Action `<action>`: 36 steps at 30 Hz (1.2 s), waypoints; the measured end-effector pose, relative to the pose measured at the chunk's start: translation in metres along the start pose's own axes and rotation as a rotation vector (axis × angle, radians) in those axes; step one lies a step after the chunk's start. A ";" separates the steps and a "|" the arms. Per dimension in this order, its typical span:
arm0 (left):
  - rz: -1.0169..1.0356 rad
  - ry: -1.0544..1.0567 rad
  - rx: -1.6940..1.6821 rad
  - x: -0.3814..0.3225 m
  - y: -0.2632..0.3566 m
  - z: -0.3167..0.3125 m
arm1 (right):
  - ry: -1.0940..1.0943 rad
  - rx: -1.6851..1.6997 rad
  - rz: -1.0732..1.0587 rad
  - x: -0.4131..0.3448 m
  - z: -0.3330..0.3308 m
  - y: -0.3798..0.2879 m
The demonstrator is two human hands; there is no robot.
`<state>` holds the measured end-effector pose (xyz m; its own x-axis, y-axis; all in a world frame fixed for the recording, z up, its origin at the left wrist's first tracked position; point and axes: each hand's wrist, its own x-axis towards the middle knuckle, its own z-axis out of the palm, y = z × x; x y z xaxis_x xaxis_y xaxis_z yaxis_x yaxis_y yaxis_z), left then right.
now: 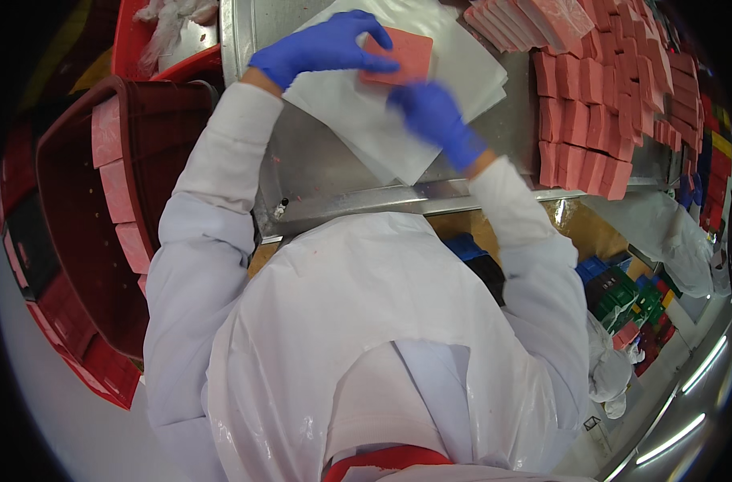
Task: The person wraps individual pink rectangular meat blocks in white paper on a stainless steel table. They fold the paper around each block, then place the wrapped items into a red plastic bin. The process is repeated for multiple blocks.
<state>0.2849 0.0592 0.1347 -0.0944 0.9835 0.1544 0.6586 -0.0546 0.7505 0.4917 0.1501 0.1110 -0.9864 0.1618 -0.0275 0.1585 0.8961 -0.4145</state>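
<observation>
My left hand [333, 48], in a blue glove, grips a flat pink block of what looks like processed meat [411, 51] by its left side. The block lies over a stack of white paper or plastic sheets [348, 114], set askew on a metal tray-like work surface [306, 156]. Close to the block's lower right corner is my right hand [432, 117], also gloved in blue. Motion blurs its fingers, which look curled, and whether they hold anything cannot be made out.
Stacked pink blocks [583, 120] line the right side, with pale-wrapped slices [522, 24] behind. At left stands a dark red crate [71, 241] with several pink blocks along its side. A red bin [131, 36] holds crumpled plastic film [161, 36]. Coloured crates [610, 295] sit lower right, near a white-clad person [607, 367].
</observation>
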 end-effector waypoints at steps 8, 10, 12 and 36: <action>-0.031 0.463 0.537 0.028 0.013 0.111 | 0.185 0.528 0.560 0.051 -0.013 0.104; -0.167 0.385 0.527 0.016 0.021 0.106 | -0.009 0.723 0.391 0.018 -0.022 0.101; -0.270 0.348 0.589 0.023 0.011 0.095 | -0.252 0.567 0.457 0.009 -0.050 0.056; -0.543 0.661 -0.197 -0.055 0.030 0.086 | 0.295 -0.361 0.212 0.039 0.030 -0.042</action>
<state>0.3740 0.0186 0.0933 -0.8108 0.5840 0.0382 0.2616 0.3033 0.9163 0.4456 0.1062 0.0996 -0.8852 0.4190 0.2023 0.4101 0.9080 -0.0859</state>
